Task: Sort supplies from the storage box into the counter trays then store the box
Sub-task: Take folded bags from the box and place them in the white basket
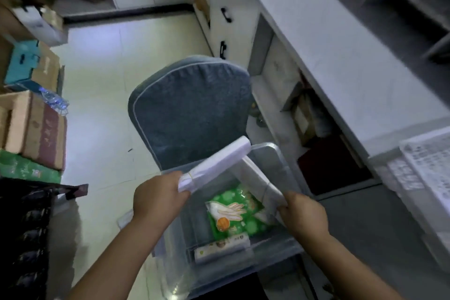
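A clear plastic storage box [275, 248] stands below me in front of a chair. Inside lie a green packet of gloves [239, 217] and a small white packet [221, 248]. My left hand [158, 197] grips one end of a white banded bundle of bags [216, 163], raised above the box's left rim. My right hand [304, 214] holds a second white banded bundle [261, 182], which slants down into the box. A white perforated tray [428, 170] sits on the counter at the right edge.
A grey padded chair [190, 109] stands just beyond the box. The white counter [341, 56] runs along the right, with open shelves [309, 114] beneath. Cardboard boxes [36, 129] are stacked at the left. Pale floor [102, 80] lies between.
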The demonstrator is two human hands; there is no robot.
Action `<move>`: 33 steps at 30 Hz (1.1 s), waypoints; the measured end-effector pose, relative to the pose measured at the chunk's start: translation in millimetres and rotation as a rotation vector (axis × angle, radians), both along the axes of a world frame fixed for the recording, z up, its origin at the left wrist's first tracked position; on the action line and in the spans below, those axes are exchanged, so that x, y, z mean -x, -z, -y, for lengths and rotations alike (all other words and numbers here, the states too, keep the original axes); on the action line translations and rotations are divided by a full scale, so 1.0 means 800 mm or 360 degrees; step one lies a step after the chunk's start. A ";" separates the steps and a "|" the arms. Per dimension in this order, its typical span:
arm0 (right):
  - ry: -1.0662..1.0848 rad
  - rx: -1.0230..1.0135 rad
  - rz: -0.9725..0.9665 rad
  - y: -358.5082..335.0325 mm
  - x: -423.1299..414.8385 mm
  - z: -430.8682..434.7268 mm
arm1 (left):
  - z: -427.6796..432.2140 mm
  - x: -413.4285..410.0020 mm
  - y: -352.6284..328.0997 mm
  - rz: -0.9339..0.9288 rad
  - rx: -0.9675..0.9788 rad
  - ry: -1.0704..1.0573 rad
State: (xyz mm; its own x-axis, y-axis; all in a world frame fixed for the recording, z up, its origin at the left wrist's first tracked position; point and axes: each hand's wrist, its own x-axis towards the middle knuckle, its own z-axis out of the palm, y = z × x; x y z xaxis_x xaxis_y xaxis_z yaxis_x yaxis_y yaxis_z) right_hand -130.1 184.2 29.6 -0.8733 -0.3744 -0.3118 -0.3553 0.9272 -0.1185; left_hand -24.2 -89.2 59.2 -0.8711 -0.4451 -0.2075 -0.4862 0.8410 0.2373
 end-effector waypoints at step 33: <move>0.1499 0.0830 -0.0795 -0.216 0.110 -0.510 | -0.589 0.404 -0.134 0.0020 -0.0334 0.0977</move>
State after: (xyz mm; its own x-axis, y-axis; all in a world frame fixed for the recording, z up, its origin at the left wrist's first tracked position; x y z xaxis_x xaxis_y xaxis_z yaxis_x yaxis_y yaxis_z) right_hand -218.2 592.5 202.2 -0.8545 0.4997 0.1418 0.3267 0.7293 -0.6011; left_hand -347.4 381.6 166.6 -0.9512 0.1842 -0.2476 0.0644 0.9031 0.4246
